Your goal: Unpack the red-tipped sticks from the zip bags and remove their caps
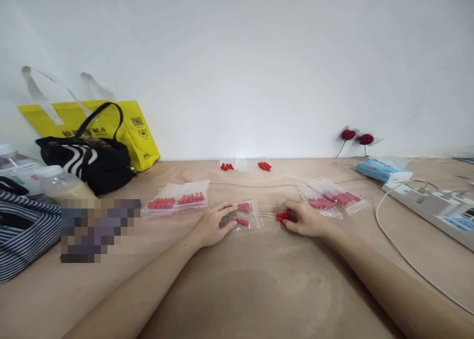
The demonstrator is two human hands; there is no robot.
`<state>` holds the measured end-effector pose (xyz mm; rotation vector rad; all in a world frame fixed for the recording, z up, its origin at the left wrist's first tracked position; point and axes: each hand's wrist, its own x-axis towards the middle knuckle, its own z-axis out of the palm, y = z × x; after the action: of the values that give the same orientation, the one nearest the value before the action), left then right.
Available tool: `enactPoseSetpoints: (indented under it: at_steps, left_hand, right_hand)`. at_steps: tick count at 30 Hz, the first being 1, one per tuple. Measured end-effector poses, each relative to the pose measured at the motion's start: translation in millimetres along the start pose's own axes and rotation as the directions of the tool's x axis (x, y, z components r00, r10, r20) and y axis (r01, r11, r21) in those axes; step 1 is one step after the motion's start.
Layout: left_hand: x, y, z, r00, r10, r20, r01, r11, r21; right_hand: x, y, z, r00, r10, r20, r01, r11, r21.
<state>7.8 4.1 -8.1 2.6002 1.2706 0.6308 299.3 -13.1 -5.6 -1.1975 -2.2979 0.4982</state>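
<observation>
My left hand (217, 224) grips the left end of a small clear zip bag (255, 214) on the tabletop, thumb below and fingers above. Inside the bag lie red pieces (243, 207). Thin pale stems run from near the bag's opening to the red ends (282, 216) pinched between the thumb and fingers of my right hand (305, 219). How many my right hand holds is partly hidden by its fingers. Filled clear bags with red pieces lie on both sides: left bags (192, 187) beyond my left hand, right bags (322, 183) beyond my right.
Against the wall lies another clear bag (242, 164) with red pieces at both ends. A yellow bag (144, 131), black handbag (105, 166) and bottles stand at left, by a striped bag (29, 240). At right are a tissue pack (383, 171), power strip (450, 225), cable and artificial roses (348, 134).
</observation>
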Motion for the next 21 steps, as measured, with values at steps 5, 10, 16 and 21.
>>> enactPoseSetpoints:
  at_steps: [5, 10, 16, 21]
  left_hand:
    - [-0.1, -4.1, -2.6, 0.998, -0.057, -0.016, 0.057, 0.998, 0.037]
    - [-0.5, -5.0, -1.4, 0.999, -0.025, -0.021, 0.026, 0.998, 0.053]
    - [-1.1, -1.7, -2.2, 1.0, 0.014, 0.003, -0.014, 1.0, 0.012]
    - [-0.7, -2.3, -1.7, 0.999, 0.048, -0.023, -0.048, 0.999, 0.001]
  right_hand:
    - [-7.8, 1.3, 4.4, 0.977, 0.135, -0.168, -0.17, 0.961, -0.22]
    - [9.9, 3.6, 19.3, 0.917, 0.204, -0.343, -0.31, 0.905, -0.292]
    - [42.5, 9.8, 30.2, 0.873, 0.242, -0.424, -0.376, 0.887, -0.267]
    - [49.5, 11.6, 32.9, 0.849, 0.26, -0.46, -0.401, 0.885, -0.239]
